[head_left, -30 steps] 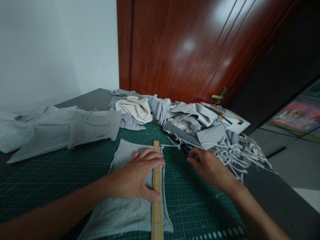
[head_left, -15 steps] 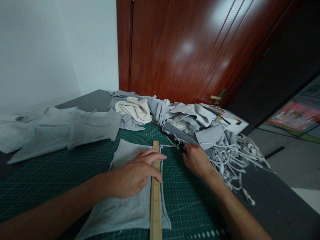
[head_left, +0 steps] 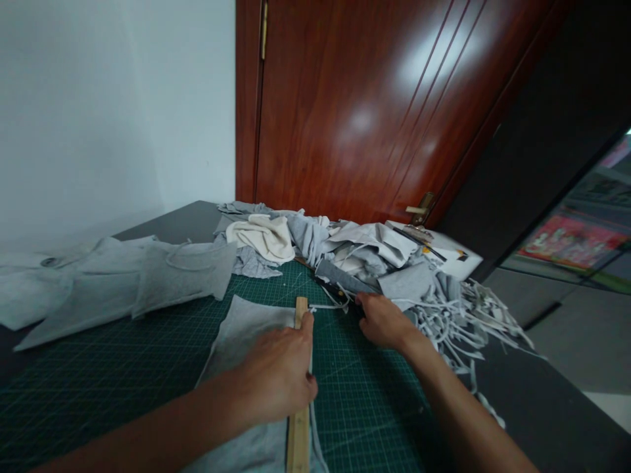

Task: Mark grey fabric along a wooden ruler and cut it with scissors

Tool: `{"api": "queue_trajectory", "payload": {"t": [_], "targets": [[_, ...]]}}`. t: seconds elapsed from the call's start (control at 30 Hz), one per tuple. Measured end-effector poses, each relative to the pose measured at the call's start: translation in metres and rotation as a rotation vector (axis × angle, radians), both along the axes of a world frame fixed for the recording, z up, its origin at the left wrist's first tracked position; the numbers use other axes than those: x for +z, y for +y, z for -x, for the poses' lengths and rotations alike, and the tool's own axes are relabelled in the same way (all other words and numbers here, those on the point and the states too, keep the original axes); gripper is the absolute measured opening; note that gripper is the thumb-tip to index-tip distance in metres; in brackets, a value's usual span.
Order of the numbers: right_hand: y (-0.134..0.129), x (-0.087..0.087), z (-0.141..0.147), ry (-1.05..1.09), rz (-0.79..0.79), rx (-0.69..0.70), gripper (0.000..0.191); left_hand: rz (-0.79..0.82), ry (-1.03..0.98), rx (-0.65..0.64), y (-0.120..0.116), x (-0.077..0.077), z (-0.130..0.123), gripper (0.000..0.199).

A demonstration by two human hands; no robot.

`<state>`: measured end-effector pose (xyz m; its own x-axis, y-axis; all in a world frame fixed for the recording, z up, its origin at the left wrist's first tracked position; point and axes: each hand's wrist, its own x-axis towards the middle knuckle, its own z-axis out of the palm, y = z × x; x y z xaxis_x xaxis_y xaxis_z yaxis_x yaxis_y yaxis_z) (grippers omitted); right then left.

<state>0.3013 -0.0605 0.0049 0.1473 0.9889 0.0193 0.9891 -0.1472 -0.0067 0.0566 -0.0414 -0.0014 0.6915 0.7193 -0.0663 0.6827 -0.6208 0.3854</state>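
A ruler (head_left: 298,437) is pressed onto grey cloth (head_left: 241,323) by the left hand (head_left: 283,374), grip unclear; scissors (head_left: 340,293) are gripped by the right hand (head_left: 384,320).

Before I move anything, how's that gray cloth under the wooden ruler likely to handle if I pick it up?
The gray cloth is probably floppy: its edge curves softly on the green mat. It looks thin, so likely light. Pulled now, it may bunch, since the left hand lies over the wooden ruler on it.
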Motion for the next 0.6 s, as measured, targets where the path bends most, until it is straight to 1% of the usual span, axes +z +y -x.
{"api": "queue_trajectory", "payload": {"t": [0.07,0.13,0.2,0.23,0.27,0.37,0.4,0.43,0.5,0.6], "targets": [[0.0,0.001,0.0,0.005,0.009,0.004,0.027,-0.003,0.0,0.023,0.001,-0.001,-0.005,0.085],[-0.002,0.0,-0.002,0.005,0.014,-0.005,0.029,0.004,-0.012,0.052,0.003,-0.003,-0.006,0.095],[-0.006,-0.002,-0.004,-0.004,0.013,-0.026,0.033,0.019,-0.036,0.081,0.006,-0.005,-0.005,0.098],[-0.008,-0.002,-0.006,-0.011,0.01,-0.038,0.033,0.033,-0.052,0.087,0.008,-0.006,-0.003,0.093],[-0.01,-0.003,-0.007,-0.021,0.005,-0.049,0.033,0.053,-0.068,0.083,0.01,-0.007,-0.001,0.084],[-0.016,-0.002,-0.009,-0.053,-0.011,-0.061,0.033,0.132,-0.113,0.035,0.016,-0.008,0.004,0.041],[-0.017,-0.002,-0.009,-0.06,-0.013,-0.06,0.033,0.154,-0.125,0.021,0.018,-0.006,0.006,0.031],[-0.018,-0.001,-0.009,-0.064,-0.01,-0.056,0.033,0.171,-0.134,0.01,0.02,-0.004,0.008,0.024],[-0.019,0.0,-0.009,-0.063,0.007,-0.044,0.033,0.183,-0.152,-0.004,0.024,0.006,0.012,0.018],[-0.017,0.002,-0.009,-0.053,0.037,-0.021,0.035,0.125,-0.179,-0.005,0.036,0.031,0.023,0.015]]}}
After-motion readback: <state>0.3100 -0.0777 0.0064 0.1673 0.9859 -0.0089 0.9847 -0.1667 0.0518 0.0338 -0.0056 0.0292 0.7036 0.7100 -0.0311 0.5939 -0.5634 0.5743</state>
